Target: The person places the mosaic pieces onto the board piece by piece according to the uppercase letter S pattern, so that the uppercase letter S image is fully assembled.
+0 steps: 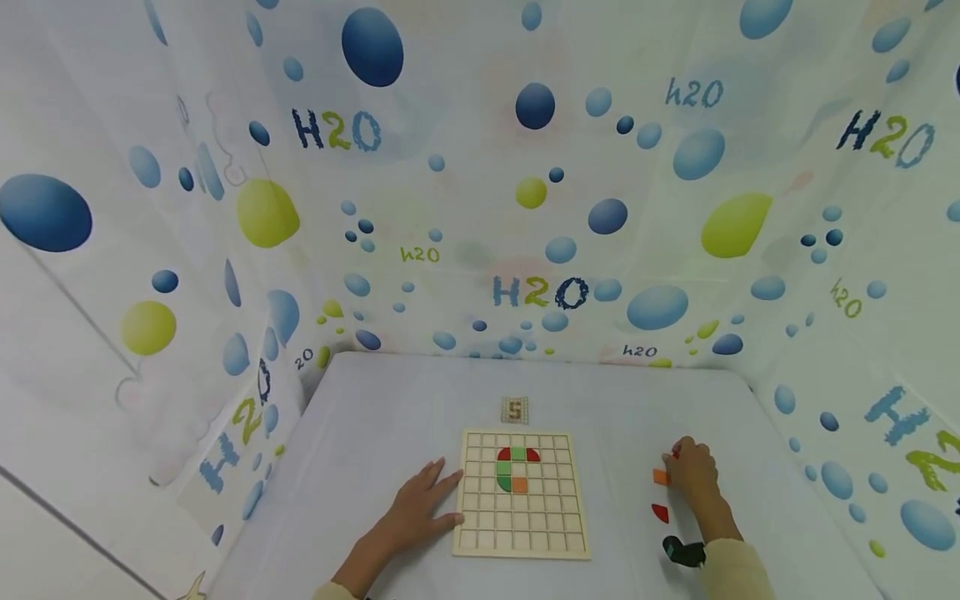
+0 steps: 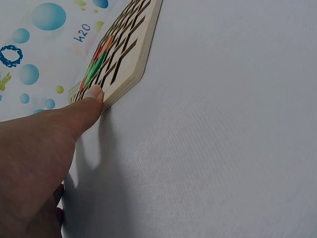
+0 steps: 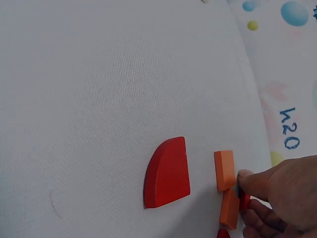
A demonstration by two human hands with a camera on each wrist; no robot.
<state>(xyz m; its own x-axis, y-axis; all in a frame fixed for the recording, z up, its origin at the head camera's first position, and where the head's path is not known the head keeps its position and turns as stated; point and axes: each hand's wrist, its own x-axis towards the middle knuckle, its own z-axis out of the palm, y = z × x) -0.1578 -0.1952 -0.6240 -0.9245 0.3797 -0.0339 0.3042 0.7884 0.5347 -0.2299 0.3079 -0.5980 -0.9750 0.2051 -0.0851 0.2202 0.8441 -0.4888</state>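
Observation:
A square wooden grid board (image 1: 555, 525) lies on the white table. Red, green and orange pieces fill several of its upper cells, among them a green square (image 1: 518, 454) and an orange square (image 1: 519, 484). My left hand (image 1: 416, 508), fingers spread, touches the board's left edge; the left wrist view has its thumb (image 2: 91, 99) on the rim. On the right, my right hand (image 1: 693, 475) pinches a small red piece (image 3: 244, 201) between thumb and fingers, partly hidden by them. Right beside it are two orange blocks (image 3: 225, 169). A red quarter-round block (image 3: 168, 173) lies nearer me.
Behind the board sits a small beaded square (image 1: 514, 409) with a mark like a 5. A dark strap-like object (image 1: 682, 551) shows at the right wrist. Patterned curtains (image 1: 465, 208) with bubbles and H2O lettering enclose the table (image 1: 375, 417) at the back and sides.

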